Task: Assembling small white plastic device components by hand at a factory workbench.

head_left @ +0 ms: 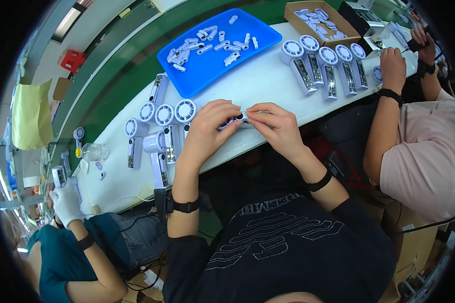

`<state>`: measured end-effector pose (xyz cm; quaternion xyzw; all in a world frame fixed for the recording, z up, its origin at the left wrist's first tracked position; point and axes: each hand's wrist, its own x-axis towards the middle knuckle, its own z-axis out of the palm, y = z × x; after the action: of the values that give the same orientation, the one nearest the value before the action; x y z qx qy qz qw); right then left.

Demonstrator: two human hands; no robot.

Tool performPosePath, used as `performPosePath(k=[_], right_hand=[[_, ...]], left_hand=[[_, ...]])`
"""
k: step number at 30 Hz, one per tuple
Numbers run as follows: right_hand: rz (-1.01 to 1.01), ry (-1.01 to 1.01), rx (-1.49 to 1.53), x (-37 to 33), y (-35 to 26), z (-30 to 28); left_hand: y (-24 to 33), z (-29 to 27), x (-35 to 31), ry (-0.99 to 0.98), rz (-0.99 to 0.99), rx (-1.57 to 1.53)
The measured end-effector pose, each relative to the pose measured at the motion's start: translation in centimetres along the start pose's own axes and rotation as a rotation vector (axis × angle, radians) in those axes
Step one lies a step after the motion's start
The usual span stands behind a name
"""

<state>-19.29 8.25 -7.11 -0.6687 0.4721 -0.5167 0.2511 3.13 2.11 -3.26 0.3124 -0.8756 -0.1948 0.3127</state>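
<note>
In front of my chest, at the near edge of the white table, both hands meet over a small white plastic part (pixel 244 116) with a dark spot. My left hand (pixel 211 125) curls round one side of it, its thumb and fingertips closed. From the other side, my right hand (pixel 276 124) pinches it between thumb and fingers. Much of the part is hidden by my fingers. Several white handheld fans (pixel 185 110) stand or lie just left of my left hand, some with their handles open and circuit boards showing. Beyond my hands is a blue tray (pixel 199 83) with small white plastic pieces (pixel 184 49).
More open-handled fans (pixel 328 73) lie in a row to the right. Behind them stands a cardboard box (pixel 345 42) of white parts. A co-worker's hand (pixel 393 68) is at the far right; another's gloved hand (pixel 66 203) is at the left, near a clear jar (pixel 95 152).
</note>
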Motion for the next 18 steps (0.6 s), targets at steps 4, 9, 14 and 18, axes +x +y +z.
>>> performPosePath(k=[4,9,14,18], right_hand=[[0.032,-0.042,0.008,0.2,-0.8,-0.6],[-0.025,-0.064,-0.073,0.1,-0.1,-1.5],[-0.125,-0.162,-0.201,0.8,-1.0,-2.2],[-0.148,-0.203,-0.243,0.9,-1.2,-2.5]], left_hand=[[0.8,-0.6,0.5,-0.050,-0.264,-0.242],[-0.3,-0.2,0.4,-0.062,-0.112,-0.195],[-0.4,-0.1,0.3,-0.039,-0.143,-0.224],[-0.3,-0.3,0.3,-0.059,-0.132,-0.211]])
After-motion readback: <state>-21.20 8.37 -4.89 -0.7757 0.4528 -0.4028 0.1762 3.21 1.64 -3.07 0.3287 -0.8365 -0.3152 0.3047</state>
